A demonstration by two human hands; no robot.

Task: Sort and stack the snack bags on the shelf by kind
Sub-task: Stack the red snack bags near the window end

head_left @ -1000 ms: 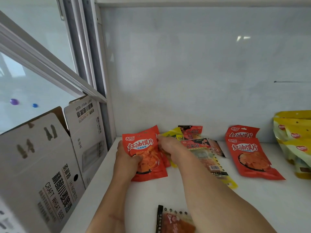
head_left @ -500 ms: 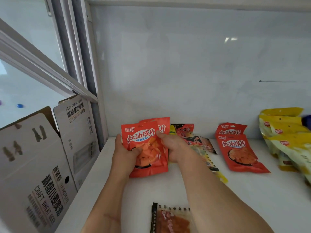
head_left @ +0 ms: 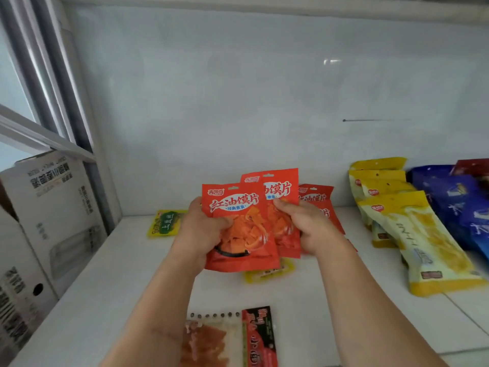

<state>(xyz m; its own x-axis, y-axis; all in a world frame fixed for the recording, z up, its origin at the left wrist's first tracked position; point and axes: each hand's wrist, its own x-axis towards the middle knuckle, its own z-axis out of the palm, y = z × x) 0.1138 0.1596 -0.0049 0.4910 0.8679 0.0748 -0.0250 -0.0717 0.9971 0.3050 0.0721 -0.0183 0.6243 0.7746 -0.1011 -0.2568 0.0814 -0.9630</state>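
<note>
My left hand (head_left: 201, 234) grips an orange-red snack bag (head_left: 239, 234) by its left side, thumb across the front. My right hand (head_left: 309, 226) grips a second, matching orange-red bag (head_left: 281, 192) that overlaps behind the first. Both bags are raised above the white shelf (head_left: 127, 287). Behind my right hand, more red bags of the same kind (head_left: 316, 197) lie on the shelf, partly hidden. A small yellow-green bag (head_left: 165, 222) lies at the back left. Another yellow bag (head_left: 267, 274) peeks out beneath the held ones.
Yellow bags (head_left: 412, 234) are stacked at the right, with blue bags (head_left: 455, 202) beyond them. A clear and red pack (head_left: 230, 340) lies at the shelf's front edge. A white carton (head_left: 53, 221) stands left of the shelf, beside a metal window frame (head_left: 53, 75).
Both hands have lifted the two orange-red bags higher and carried them rightward, toward the red bags at the back. The view has swung right, bringing the yellow and blue stacks in.
</note>
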